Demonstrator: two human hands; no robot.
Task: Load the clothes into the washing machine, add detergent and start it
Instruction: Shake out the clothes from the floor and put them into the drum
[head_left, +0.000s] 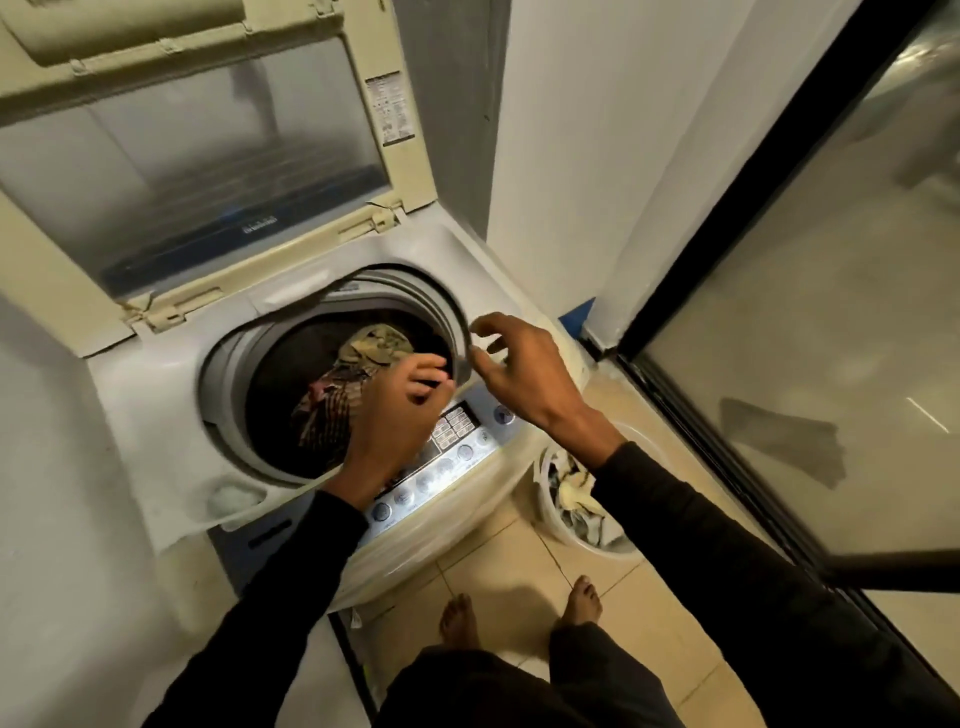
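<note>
Down in front of the person stands the washing machine (156, 415), a white top-loader with its lid (197, 171) tipped up and leaning back toward the wall. Its round drum (234, 395) is open, and the clothes (343, 384) lie inside in a heap, some striped brown and some yellowish. Over the near edge of the drum is the left hand (400, 415), with its fingers curled down a little and spread apart; it is loose and has nothing in it. Beside it, above the right rim of the drum, is the right hand (519, 374), fingers bent and apart, also holding nothing. Both arms wear long black sleeves. Under the hands, along the front of the machine, runs the button panel (447, 452), with round buttons in a row and a small dark screen. On the tiled floor (498, 561) to the right of the machine sits a white basket (550, 514) with more crumpled cloth in it. Two bare feet stand on the tiles near the machine. To the right is a glass door (810, 322) with a black frame.
</note>
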